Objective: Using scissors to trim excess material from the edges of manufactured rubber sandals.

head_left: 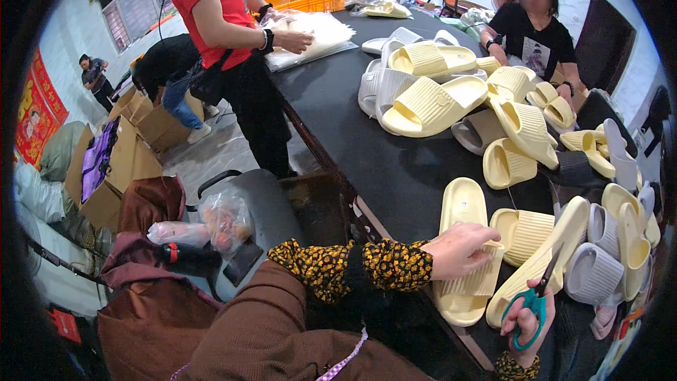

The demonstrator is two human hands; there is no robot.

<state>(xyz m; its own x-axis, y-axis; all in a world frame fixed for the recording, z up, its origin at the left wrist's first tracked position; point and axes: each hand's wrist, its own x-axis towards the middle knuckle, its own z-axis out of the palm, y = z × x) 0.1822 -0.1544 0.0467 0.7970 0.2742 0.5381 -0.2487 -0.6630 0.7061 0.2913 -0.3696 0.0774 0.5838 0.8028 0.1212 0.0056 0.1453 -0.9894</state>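
My left hand [462, 249] lies over the strap of a pale yellow slide slipper [462, 303] at the table's near edge, its fingers bent round the strap. A second pale yellow slipper [465, 201] lies just beyond it, sole down. In my right hand [525, 328] is a pair of scissors [539, 305] with teal handles; my fingers are through the loops and the dark blades point up and away. Beside the scissors, a long pale yellow slipper [564, 240] leans at a slant. Next to it sits another yellow slipper [523, 233], its ribbed strap facing up.
More yellow and grey slippers [434, 107] are heaped across the dark table [374, 162]. Across it sits a person in black [539, 35]; at the left a person in red [218, 14] handles clear plastic bags [310, 39]. A grey chair [264, 204] holds bagged fruit [226, 222].
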